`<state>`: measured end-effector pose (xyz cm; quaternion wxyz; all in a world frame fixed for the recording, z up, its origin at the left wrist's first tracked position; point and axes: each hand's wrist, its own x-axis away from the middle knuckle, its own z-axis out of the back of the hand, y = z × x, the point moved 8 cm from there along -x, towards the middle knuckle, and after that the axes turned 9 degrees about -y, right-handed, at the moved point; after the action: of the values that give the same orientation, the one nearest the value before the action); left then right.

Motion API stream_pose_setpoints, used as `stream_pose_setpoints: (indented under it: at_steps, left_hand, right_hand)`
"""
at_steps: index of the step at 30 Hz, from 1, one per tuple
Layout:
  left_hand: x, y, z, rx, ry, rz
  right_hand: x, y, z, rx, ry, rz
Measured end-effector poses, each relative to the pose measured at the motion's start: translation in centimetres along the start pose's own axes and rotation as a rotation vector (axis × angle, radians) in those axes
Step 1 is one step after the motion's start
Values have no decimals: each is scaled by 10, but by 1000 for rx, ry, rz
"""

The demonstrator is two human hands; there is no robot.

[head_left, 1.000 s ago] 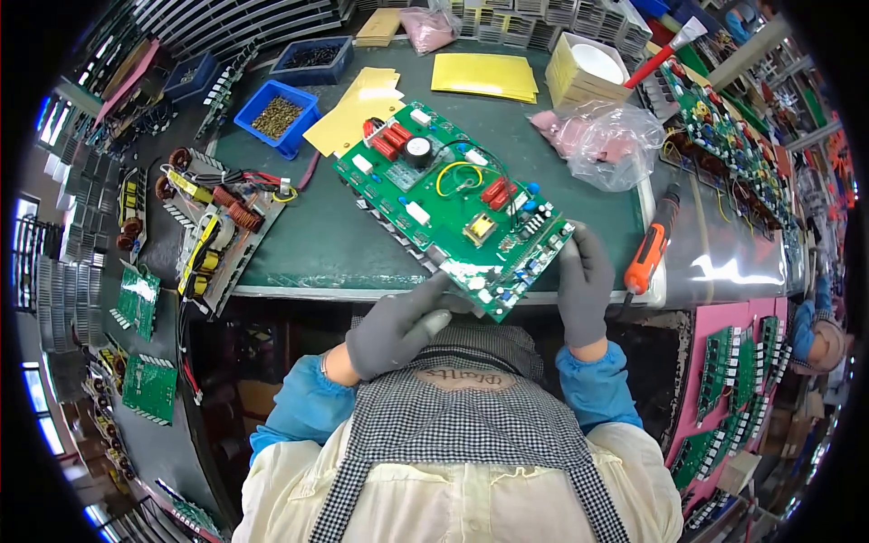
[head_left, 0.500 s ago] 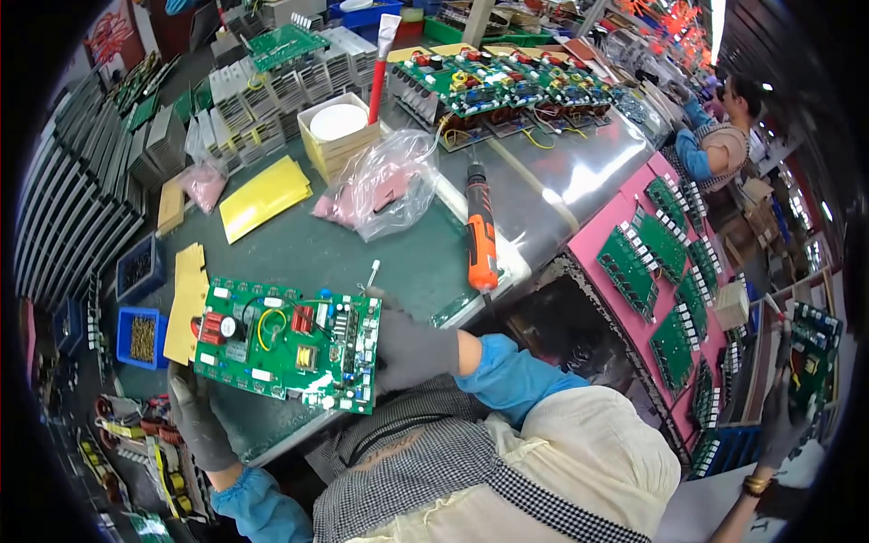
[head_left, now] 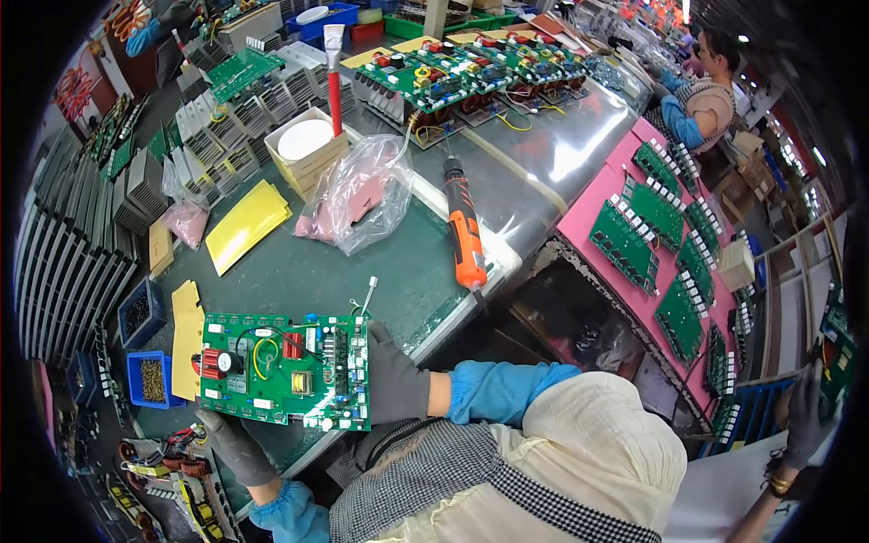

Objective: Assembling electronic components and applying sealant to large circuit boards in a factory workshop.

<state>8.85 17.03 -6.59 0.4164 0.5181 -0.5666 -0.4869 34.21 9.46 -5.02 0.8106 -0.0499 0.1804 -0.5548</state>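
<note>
A green circuit board (head_left: 272, 405) with red, white and black components and a yellow wire loop lies between my two grey-gloved hands. My right hand (head_left: 398, 378) grips its right edge, with some fingers hidden beneath it. My left hand (head_left: 237, 448) is at the lower left corner, its fingers together against the edge. Partly under the board's left side is a yellow sheet (head_left: 187, 337). A small white connector (head_left: 371, 282) on a lead sticks up past the board's upper right corner.
Beyond the board lie yellow sheets (head_left: 246, 228), a clear bag of pink material (head_left: 358, 204) and an orange electric screwdriver (head_left: 466, 244). A blue bin of screws (head_left: 154, 380) stands left. Boards cover a pink surface (head_left: 579, 213) at right. Another person's gloved hand (head_left: 803, 416) touches a board.
The view has shifted. The circuit board now sits straighter and a little lower in the picture, still between both my hands. At far right the other person's hand has moved outward.
</note>
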Motion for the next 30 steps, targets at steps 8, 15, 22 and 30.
stream_pose_setpoints:
  at_steps: [8,15,22,30]
  left_hand:
    - [-27,40,-37,-115,-68,-116]
    - [-129,73,-246,-501,-499,-480]
    - [-155,-2,-475,-101,-911,-102]
    - [-174,-113,-598,-196,-1122,5]
  right_hand:
    - [12,9,19,-187,99,-86]
    - [98,117,26,-84,162,-467]
    - [130,142,139,-114,631,-703]
    - [176,202,125,402,632,-1178]
